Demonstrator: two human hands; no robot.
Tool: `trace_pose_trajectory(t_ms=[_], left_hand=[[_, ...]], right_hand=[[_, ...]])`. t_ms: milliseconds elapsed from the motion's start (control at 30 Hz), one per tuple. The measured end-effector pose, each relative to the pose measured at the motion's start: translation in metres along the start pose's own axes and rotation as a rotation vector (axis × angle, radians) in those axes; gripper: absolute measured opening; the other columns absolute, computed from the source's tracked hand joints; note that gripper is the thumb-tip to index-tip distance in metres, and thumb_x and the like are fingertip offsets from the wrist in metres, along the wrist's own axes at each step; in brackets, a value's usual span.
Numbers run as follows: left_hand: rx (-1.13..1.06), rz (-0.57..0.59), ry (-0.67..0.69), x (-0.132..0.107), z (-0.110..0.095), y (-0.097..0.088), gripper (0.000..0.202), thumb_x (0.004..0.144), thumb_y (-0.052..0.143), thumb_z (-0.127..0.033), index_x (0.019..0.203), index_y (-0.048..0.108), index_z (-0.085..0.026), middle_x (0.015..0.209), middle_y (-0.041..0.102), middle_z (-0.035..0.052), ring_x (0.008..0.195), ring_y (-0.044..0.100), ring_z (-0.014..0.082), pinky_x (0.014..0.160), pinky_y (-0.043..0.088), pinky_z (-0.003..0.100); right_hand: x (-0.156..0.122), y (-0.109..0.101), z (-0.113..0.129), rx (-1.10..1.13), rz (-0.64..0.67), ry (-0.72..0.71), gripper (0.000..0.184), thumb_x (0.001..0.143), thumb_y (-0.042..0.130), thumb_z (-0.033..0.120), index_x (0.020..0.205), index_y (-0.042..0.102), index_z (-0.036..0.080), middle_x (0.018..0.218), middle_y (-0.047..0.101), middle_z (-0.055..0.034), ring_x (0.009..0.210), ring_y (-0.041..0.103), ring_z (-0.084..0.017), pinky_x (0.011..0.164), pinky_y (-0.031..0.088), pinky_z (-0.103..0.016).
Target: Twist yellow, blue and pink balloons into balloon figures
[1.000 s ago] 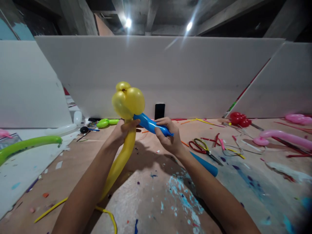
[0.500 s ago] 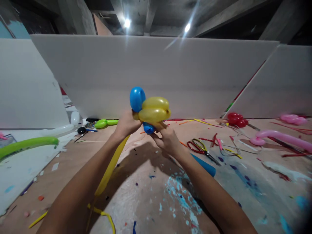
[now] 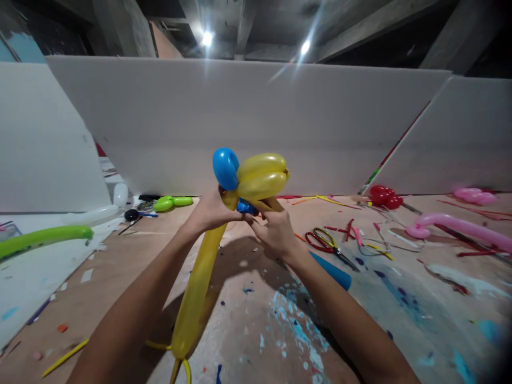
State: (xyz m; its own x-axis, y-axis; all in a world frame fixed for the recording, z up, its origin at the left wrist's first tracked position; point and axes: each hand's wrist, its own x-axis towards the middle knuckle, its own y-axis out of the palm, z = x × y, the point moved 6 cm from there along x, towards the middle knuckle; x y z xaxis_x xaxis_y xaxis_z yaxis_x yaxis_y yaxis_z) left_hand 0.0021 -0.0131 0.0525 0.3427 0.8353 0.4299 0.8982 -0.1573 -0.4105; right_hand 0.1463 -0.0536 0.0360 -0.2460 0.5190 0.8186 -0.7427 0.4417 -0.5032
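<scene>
Yellow modelling balloon slants above the paint-spattered worktop, thin tail nearest, bunched lobes at the upper end. The left hand is closed round its neck; the right hand pinches the lower end of a blue balloon. A second ago the blue one stretched between both hands; now it curls up left of the lobes. To the right lie a blue tapering piece, then scissors; farther, a red balloon cluster near the white board.
</scene>
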Motion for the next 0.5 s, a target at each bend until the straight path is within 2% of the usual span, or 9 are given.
trace_pose_trajectory(t_ms=[133,233,367,433,500], left_hand=[[-0.115,0.024,-0.057,-0.002,0.003,-0.005,0.055,0.057,0.083,-0.030,0.106,0.065,-0.013,0.104,0.070,0.0132,0.095,0.067,0.0271,0.082,0.054,0.036],[-0.118,0.018,-0.051,-0.002,-0.001,-0.011,0.054,0.060,0.081,-0.029,0.109,0.064,-0.014,0.105,0.070,0.0121,0.096,0.067,0.0262,0.082,0.053,0.034],[-0.107,0.065,-0.024,0.000,-0.004,-0.008,0.048,0.063,0.078,-0.030,0.106,0.065,-0.014,0.100,0.070,0.0103,0.091,0.067,0.0244,0.077,0.053,0.031],[-0.068,0.032,-0.021,-0.001,-0.002,-0.008,0.044,0.063,0.077,-0.030,0.102,0.066,-0.014,0.094,0.071,0.0090,0.085,0.067,0.0229,0.072,0.053,0.030],[0.031,-0.019,-0.056,-0.002,0.002,-0.009,0.039,0.063,0.075,-0.030,0.097,0.066,-0.014,0.089,0.070,0.0077,0.079,0.066,0.0217,0.067,0.051,0.028]], right_hand=[[0.003,-0.001,0.004,0.154,0.036,0.021,0.026,0.084,0.062,0.026,0.109,0.063,0.021,0.086,0.064,-0.0052,0.076,0.063,-0.018,0.069,0.051,-0.029],[0.003,0.000,0.003,0.264,0.012,0.065,0.023,0.082,0.065,0.028,0.102,0.060,0.019,0.083,0.067,-0.0041,0.074,0.065,-0.018,0.069,0.052,-0.030],[0.000,0.006,0.000,0.346,-0.022,0.116,0.016,0.083,0.064,0.025,0.097,0.060,0.021,0.084,0.069,-0.0036,0.076,0.068,-0.018,0.072,0.053,-0.031],[-0.002,0.001,-0.001,0.374,-0.103,0.155,0.009,0.083,0.064,0.026,0.090,0.061,0.021,0.080,0.067,-0.0025,0.070,0.066,-0.016,0.067,0.053,-0.029],[-0.005,-0.014,0.005,0.335,-0.247,0.151,0.007,0.084,0.064,0.026,0.082,0.059,0.021,0.070,0.063,-0.0002,0.059,0.060,-0.014,0.057,0.050,-0.028]])
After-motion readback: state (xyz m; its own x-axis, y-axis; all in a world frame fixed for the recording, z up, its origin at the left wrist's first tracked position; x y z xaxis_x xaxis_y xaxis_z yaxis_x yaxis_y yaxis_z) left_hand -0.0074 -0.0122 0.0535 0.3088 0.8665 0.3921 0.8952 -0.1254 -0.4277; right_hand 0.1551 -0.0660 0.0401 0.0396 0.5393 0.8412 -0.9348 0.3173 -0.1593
